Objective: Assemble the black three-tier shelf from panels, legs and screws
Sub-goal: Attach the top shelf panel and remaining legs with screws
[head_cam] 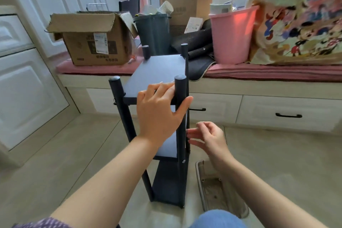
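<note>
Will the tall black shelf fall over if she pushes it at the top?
Probably it could tip. The black shelf is tall and narrow, standing on thin legs, so a sideways push up high likely tilts it. The left hand holds a leg and the top panel, which should steady it. It looks stiff, not floppy. The right hand holds nothing.

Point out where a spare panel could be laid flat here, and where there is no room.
Bare floor lies left of the shelf, bordered by the white cabinets. More floor is free at right, between the drawers and the slipper. The window seat is crowded: cardboard box, dark bin, pink bucket, printed bag.
</note>
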{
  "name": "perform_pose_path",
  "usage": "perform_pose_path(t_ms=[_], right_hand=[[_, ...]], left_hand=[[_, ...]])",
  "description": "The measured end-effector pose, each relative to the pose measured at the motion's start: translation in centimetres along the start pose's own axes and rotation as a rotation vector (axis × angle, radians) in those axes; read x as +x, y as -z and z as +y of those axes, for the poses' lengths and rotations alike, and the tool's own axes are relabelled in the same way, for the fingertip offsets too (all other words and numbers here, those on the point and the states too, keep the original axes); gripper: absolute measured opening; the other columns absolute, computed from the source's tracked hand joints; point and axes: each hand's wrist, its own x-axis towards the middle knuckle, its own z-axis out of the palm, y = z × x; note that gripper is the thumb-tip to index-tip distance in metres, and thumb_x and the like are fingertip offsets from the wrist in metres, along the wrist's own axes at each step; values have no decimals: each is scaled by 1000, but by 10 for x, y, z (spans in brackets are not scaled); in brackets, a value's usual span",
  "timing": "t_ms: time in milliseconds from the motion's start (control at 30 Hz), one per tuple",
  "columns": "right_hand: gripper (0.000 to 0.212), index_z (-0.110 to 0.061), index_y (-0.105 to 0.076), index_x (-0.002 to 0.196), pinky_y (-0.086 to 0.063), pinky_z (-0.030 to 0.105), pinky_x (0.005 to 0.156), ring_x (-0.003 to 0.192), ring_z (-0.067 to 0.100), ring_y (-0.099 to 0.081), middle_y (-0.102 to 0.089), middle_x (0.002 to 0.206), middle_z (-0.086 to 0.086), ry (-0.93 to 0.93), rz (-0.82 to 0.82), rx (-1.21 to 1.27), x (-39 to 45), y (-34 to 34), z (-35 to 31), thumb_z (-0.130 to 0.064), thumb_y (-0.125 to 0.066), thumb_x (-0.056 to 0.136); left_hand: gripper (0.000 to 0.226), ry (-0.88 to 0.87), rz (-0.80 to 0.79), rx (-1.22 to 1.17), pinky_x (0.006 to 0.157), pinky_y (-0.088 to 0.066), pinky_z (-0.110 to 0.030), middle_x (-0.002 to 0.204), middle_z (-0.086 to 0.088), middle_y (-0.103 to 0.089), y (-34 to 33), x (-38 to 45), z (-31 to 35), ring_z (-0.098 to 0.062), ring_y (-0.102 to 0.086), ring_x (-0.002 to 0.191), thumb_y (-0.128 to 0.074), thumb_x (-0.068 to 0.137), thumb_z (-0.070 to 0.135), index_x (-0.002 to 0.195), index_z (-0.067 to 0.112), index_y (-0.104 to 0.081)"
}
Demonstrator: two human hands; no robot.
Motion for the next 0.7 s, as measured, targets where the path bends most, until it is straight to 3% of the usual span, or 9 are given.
perform_pose_path(t_ms=[167,267,400,567,700], right_hand=[[38,1,-56,103,-58,42,74,80,22,-71,-72,82,11,-7,14,-74,-2,-48,-25,-30,-35,107],[39,0,-55,89,-51,30,54,57,19,-61,-64,62,7,-2,30,-37,1,-65,-28,-26,-32,107],[36,-4,-53,83,-43,31,49,50,25,-50,-55,56,13,1,-1,-7,11,-82,-30,-21,-31,106],[31,-4,-48,99,-43,32,48,46,20,-49,-53,59,13,17,-74,20,21,-116,-28,-28,-31,108],[31,-6,-48,96,-44,31,48,48,19,-52,-52,65,14,39,-129,-12,27,-154,-24,-32,-33,107]], left_hand=[[53,49,-71,-19,94,-37,-36,117,7,-72,4,0,3,-21,-62,114,-50,92,64,110,21,-76],[53,76,-82,-35,97,-37,-36,119,7,-72,7,1,2,-21,-61,118,-52,91,64,112,21,-75],[60,103,-101,-43,99,-37,-36,121,6,-72,15,5,-12,-20,-60,122,-43,91,67,115,21,-75],[58,108,-89,-58,97,-37,-34,120,7,-72,32,10,-52,-19,-61,122,-44,92,68,116,24,-74],[55,164,-37,-78,95,-41,-38,116,6,-74,46,10,-94,-21,-63,119,-47,92,66,108,22,-76]])
